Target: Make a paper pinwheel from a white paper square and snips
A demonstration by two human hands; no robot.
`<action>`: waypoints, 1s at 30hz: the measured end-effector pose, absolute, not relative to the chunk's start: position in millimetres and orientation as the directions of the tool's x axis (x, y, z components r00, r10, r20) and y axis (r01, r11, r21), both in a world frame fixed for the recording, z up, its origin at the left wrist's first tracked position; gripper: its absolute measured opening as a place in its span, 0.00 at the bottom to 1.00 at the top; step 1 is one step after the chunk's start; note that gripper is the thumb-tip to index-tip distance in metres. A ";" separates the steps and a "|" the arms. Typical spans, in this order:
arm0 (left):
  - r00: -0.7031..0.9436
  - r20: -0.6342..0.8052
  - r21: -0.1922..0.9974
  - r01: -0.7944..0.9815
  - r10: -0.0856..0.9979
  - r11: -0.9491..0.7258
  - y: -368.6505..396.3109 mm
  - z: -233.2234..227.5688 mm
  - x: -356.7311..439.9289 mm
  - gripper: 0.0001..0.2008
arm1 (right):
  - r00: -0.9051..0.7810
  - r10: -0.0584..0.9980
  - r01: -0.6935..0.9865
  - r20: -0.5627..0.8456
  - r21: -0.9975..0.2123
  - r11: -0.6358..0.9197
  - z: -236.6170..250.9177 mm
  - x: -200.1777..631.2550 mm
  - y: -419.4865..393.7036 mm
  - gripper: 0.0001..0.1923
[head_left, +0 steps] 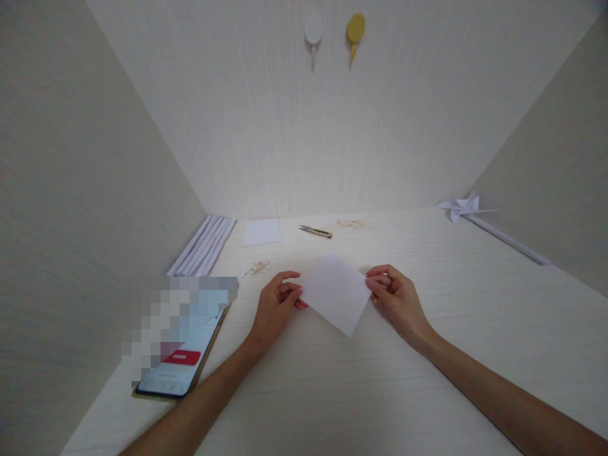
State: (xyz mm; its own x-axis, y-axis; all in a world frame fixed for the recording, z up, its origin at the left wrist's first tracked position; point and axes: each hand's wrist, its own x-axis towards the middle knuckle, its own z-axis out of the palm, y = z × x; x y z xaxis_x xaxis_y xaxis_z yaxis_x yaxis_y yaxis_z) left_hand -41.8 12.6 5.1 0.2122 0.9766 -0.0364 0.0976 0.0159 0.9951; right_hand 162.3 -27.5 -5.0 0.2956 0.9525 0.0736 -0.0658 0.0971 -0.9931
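Observation:
A small white sheet of paper (pixel 336 294) is held between both hands just above the pale wooden desk (pixel 370 380), turned so its corners point toward and away from me. My left hand (pixel 275 307) pinches its left corner with fingers curled. My right hand (pixel 396 297) pinches its right corner. Both forearms reach in from the bottom edge.
A phone (pixel 183 354) with a lit screen lies at the front left. Several rolled white paper sticks (pixel 203 246) lie by the left wall. A second white sheet (pixel 261 232), small snips (pixel 315 231), paper scraps (pixel 257 266) and a white paper pinwheel (pixel 463 207) lie farther back. Two hooks hang on the back wall.

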 end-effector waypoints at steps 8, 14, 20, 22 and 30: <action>0.296 0.077 0.992 0.069 0.952 -0.102 12.5 5.2 -47.3 0.18 | 0.338 0.934 -0.022 0.118 -0.991 0.133 -3.9 162.8 -27.2 0.08; 0.320 0.048 0.978 0.176 0.946 -0.109 13.2 0.6 -49.9 0.14 | 0.304 0.943 -0.029 0.134 -0.988 0.149 -6.4 163.6 -27.6 0.07; 0.265 0.039 0.985 0.153 0.964 -0.082 11.2 0.7 -47.8 0.10 | 0.273 0.952 -0.028 0.140 -0.988 0.153 -5.2 162.4 -28.4 0.05; 0.237 0.021 0.991 0.126 0.971 -0.052 10.4 1.9 -47.4 0.09 | 0.269 0.954 -0.033 0.133 -0.988 0.148 -3.9 161.8 -29.5 0.04; 0.143 0.064 0.990 0.118 0.988 -0.082 8.8 10.7 -45.6 0.04 | 0.191 0.981 -0.220 0.026 -0.973 0.069 -3.6 164.0 -28.9 0.05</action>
